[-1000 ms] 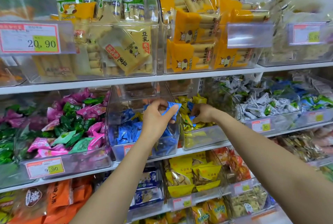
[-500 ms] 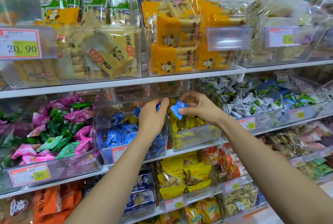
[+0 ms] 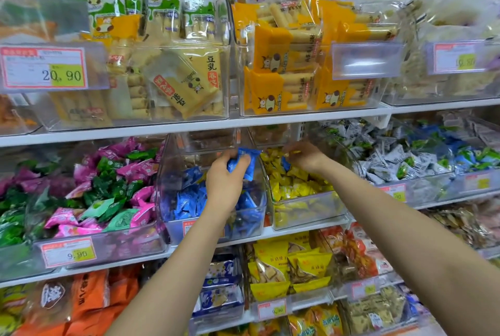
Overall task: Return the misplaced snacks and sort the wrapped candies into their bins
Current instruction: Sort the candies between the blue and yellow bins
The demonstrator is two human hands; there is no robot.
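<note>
Left hand [image 3: 224, 184] grips few blue candies [image 3: 245, 163] right above clear blue-candy bin [image 3: 173, 165]. Right hand [image 3: 307, 158] down in yellow-candy bin [image 3: 305, 208] next door, fingers curled, can't tell if holding anything. One blue stray [image 3: 285, 164] lying among yellows there.

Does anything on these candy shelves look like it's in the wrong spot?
Yes. One blue candy lies among the yellow ones in the yellow candy bin beside the right hand. The left hand holds blue candies at the blue bin.
</note>
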